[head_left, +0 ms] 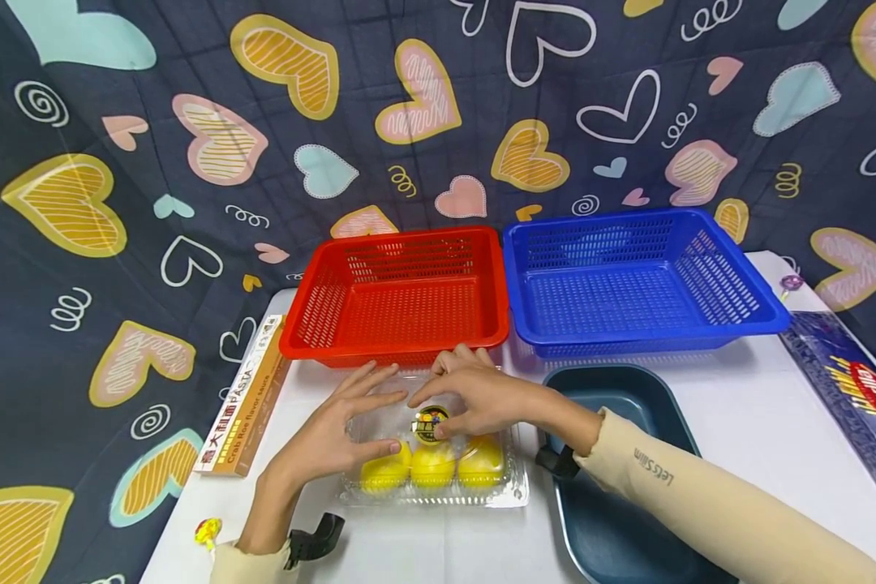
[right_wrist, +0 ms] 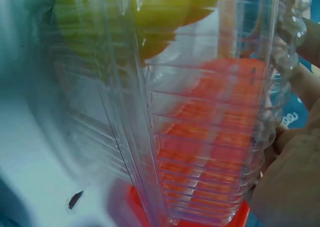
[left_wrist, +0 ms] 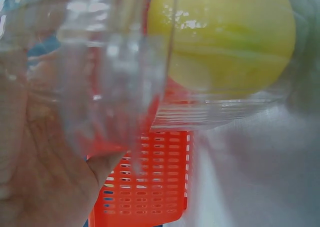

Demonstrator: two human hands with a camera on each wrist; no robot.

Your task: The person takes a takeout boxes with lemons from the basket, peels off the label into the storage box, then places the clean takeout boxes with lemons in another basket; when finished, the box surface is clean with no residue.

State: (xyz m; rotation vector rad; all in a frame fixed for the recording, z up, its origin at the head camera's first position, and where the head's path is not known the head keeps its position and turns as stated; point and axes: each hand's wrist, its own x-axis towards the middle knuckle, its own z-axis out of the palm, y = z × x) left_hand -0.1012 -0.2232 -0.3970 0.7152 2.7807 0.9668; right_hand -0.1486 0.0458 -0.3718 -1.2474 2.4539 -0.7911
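Observation:
A clear plastic clamshell box (head_left: 511,487) lies on the white table with several yellow round fruits (head_left: 432,466) in its near part. The lid carries a round black label (head_left: 425,434). My left hand (head_left: 339,426) is at the box's left side, its fingers spread and the thumb over the lid. Bent over the lid, my right hand (head_left: 474,397) has its index finger and thumb beside the label. In the left wrist view a yellow fruit (left_wrist: 230,42) shows close up through the plastic, with the left palm (left_wrist: 45,152) beside it. The right hand (right_wrist: 290,172) appears past the ribbed box wall (right_wrist: 210,137).
Behind the box stand a red basket (head_left: 409,312) and a blue basket (head_left: 599,296). A dark teal tray (head_left: 628,519) lies under the right forearm. A pasta box (head_left: 244,405) and a lollipop (head_left: 208,531) are at left, a blue Barilla pack (head_left: 847,389) at right.

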